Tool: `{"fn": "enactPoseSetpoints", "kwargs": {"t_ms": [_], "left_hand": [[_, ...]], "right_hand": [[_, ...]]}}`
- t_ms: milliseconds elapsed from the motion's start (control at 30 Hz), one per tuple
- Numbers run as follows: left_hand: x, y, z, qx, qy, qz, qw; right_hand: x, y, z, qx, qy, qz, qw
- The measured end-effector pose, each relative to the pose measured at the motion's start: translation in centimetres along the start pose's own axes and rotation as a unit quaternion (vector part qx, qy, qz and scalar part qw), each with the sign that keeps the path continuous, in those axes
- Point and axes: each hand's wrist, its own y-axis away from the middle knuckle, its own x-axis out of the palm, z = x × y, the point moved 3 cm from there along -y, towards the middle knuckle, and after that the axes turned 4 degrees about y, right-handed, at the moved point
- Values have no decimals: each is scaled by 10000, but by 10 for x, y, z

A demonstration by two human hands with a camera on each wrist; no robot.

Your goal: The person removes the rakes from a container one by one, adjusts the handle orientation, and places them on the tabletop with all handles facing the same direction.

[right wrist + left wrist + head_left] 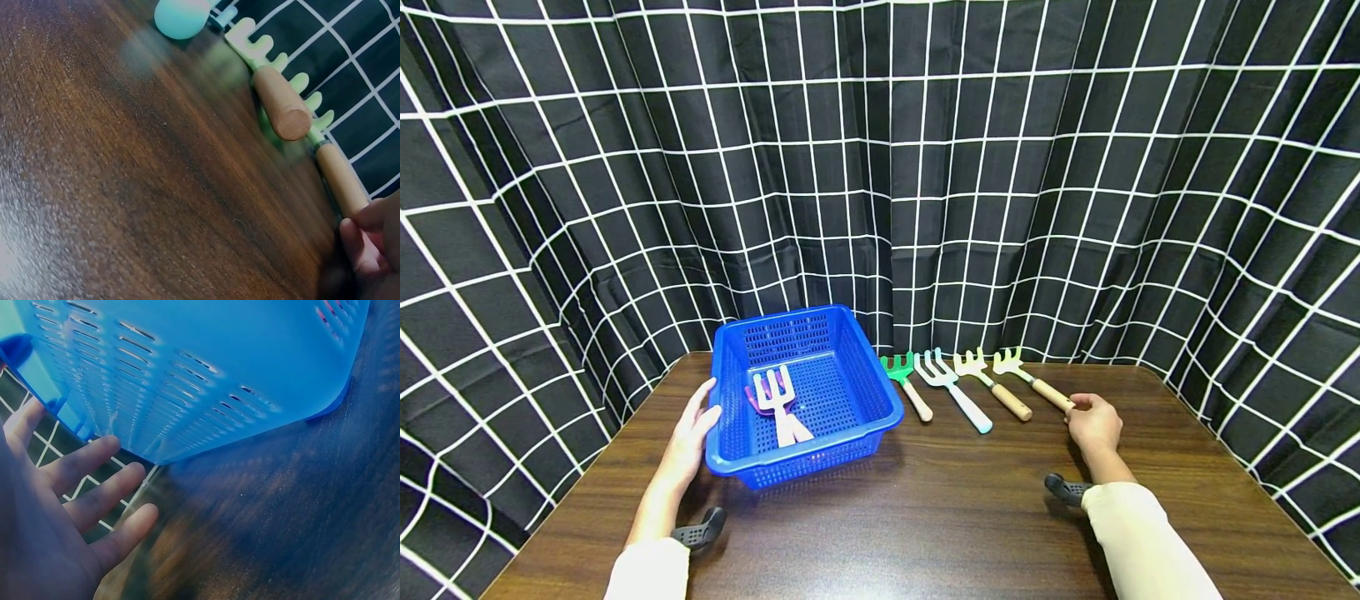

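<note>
At the right, the thumb and fingers of my right hand (1094, 425) pinch the end of a wooden handle. It belongs to a small hand rake (1047, 392) with pale green tines, lying on the table; the right wrist view shows the same handle (342, 180) between the fingertips. My left hand (683, 437) is at the left side of a blue plastic basket (880, 417), fingertips right at its rim. In the left wrist view its fingers (125, 540) are spread and fairly straight beside the slotted wall. Inside the basket lie a pale pink hand fork (778, 407) and a magenta-tined one (752, 400) partly beneath it.
Between basket and right hand, three more hand tools lie in a row: a green rake (901, 369), a pale blue fork (967, 407) and a yellow-green rake with wooden handle (1011, 402). A black gridded curtain (970, 208) hangs behind the wooden table (925, 517).
</note>
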Motion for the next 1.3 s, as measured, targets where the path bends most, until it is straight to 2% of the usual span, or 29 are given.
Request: {"fn": "enactPoseSetpoints", "kwargs": {"t_ms": [167, 567, 900, 1133, 1300], "left_hand": [[0, 0, 0, 34, -25, 7, 10000], [-1, -1, -1, -191, -95, -36, 9998], [-2, -1, -1, -210, -154, -34, 9997], [-2, -2, 0, -206, -150, -38, 9997], [-2, -2, 0, -180, -116, -21, 9998]], "right_hand": [[0, 0, 0, -12, -27, 24, 10000], [2, 0, -1, -63, 59, 88, 9999], [2, -1, -2, -106, 99, 126, 9998], [2, -2, -3, -50, 99, 141, 9998], [1, -1, -3, 149, -2, -18, 9999]]}}
